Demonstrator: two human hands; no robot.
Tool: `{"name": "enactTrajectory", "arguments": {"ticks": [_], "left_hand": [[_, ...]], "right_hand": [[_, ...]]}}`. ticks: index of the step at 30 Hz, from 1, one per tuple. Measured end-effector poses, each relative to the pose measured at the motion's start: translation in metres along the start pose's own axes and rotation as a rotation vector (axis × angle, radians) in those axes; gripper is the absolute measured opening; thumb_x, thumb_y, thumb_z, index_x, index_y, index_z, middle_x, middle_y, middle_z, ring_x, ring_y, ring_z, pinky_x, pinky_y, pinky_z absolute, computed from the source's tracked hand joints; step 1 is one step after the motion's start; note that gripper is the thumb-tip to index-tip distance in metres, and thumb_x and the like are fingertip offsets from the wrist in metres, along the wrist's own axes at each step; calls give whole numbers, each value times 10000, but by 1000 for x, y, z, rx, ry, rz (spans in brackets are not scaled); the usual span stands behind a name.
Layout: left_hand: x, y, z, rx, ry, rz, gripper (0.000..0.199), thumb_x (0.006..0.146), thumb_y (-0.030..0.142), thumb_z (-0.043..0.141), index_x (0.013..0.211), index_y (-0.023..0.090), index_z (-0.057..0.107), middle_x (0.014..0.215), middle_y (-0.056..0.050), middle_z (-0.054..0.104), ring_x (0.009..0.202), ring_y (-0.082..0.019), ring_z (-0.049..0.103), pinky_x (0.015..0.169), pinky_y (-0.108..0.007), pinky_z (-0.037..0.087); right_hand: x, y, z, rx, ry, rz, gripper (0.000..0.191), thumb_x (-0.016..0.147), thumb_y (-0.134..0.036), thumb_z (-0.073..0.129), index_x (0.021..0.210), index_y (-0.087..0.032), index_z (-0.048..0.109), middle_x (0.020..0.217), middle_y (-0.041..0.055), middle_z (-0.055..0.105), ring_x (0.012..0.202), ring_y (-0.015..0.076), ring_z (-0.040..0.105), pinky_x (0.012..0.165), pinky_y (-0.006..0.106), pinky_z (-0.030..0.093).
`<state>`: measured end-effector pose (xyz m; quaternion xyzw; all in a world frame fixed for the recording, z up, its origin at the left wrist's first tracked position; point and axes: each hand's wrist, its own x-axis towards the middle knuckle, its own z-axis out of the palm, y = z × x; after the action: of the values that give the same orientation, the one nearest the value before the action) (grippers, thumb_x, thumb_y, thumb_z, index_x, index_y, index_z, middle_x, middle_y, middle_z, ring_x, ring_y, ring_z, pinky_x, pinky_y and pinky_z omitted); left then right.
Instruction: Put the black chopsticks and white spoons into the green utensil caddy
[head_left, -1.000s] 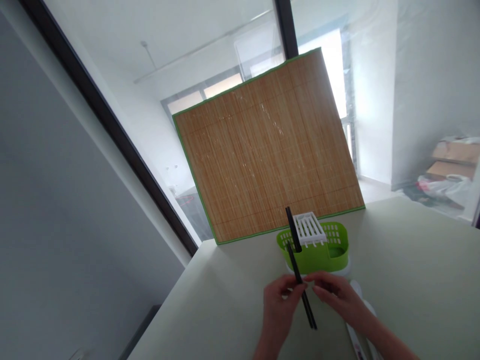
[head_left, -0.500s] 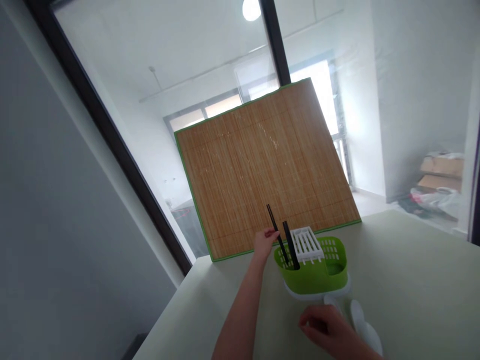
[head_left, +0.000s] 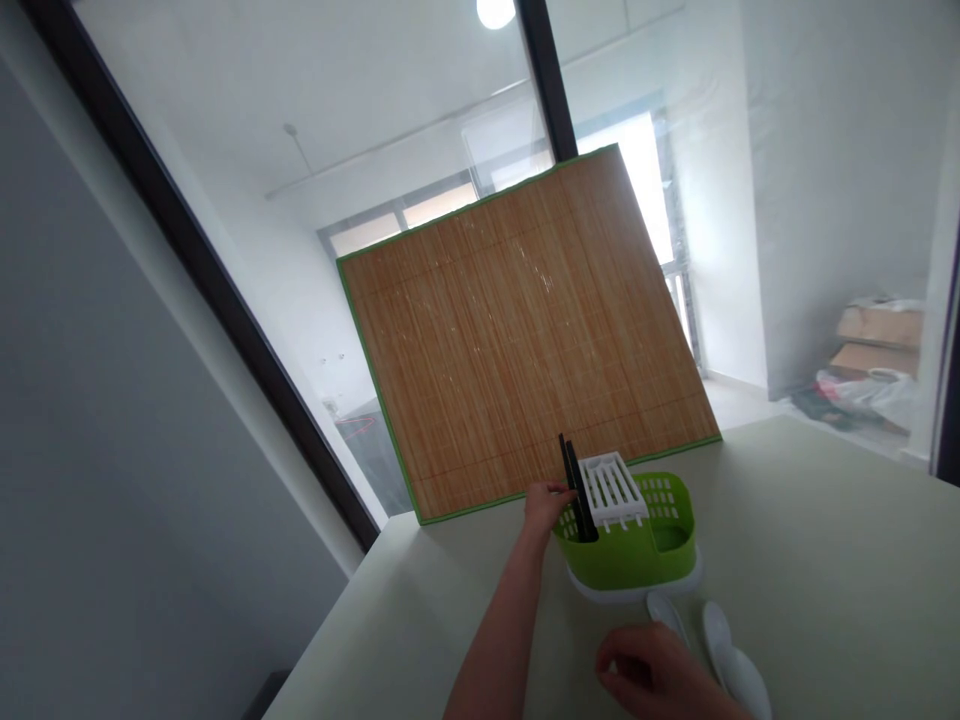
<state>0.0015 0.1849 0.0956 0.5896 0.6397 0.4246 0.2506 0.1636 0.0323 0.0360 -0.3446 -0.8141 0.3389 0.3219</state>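
Note:
Black chopsticks (head_left: pixel 565 462) stand in the left section of a green utensil holder (head_left: pixel 630 562), leaning close against other black chopsticks (head_left: pixel 579 480) there. My left hand (head_left: pixel 546 505) is at the holder's left rim, thumb and fingers pinched on the left chopsticks. A white slotted rack (head_left: pixel 613 487) with small hooks sits over the holder's middle. Below the holder, my right hand (head_left: pixel 651 662) hovers over the table with fingers curled in and nothing visible in them. Beside it lie white spoons (head_left: pixel 716 625), one of them (head_left: pixel 664 610) partly behind that hand.
The holder stands on a pale table (head_left: pixel 810 560). Behind it a bamboo mat (head_left: pixel 517 330) with green edging leans against a window. A dark window frame (head_left: pixel 225 310) slants down on the left. Beyond the glass, cardboard boxes (head_left: pixel 879 325) are stacked at right.
My left hand has moved down and slightly right, lowering the chopsticks into the holder beside the others. My right hand has barely moved.

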Motion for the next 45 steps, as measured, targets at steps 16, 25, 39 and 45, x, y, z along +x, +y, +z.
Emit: {"name": "enactTrajectory", "arguments": {"ticks": [16, 25, 39, 45], "left_hand": [[-21, 12, -5, 406, 63, 11, 207, 671, 402, 663, 694, 204, 721, 805, -75, 695, 892, -259, 612, 803, -374, 439], [-34, 15, -17, 351, 185, 180, 211, 777, 358, 560, 834, 206, 696, 988, -60, 667, 982, -195, 578, 884, -318, 409], [-194, -44, 38, -183, 26, -60, 229, 810, 314, 493, 905, 184, 655, 841, -64, 669, 731, -162, 591, 630, -255, 446], [-195, -42, 45, -191, -40, -52, 221, 796, 296, 507, 900, 179, 662, 814, -56, 668, 715, -155, 583, 642, -252, 450]], "right_hand": [[1, 5, 2, -40, -22, -2, 186, 666, -165, 537, 763, -179, 695, 526, -36, 550, 484, 69, 425, 476, 175, 285], [-2, 7, -4, 7, 23, 9, 181, 750, -239, 512, 772, -183, 682, 532, -40, 527, 495, 73, 408, 473, 194, 268], [-4, 56, -69, -617, 377, 399, 248, 812, -381, 480, 795, -232, 678, 778, 60, 646, 823, 240, 565, 637, 308, 362], [-8, 63, -63, -703, 260, 409, 208, 746, -396, 560, 734, -250, 708, 848, 85, 651, 913, 291, 528, 715, 377, 315]]}}
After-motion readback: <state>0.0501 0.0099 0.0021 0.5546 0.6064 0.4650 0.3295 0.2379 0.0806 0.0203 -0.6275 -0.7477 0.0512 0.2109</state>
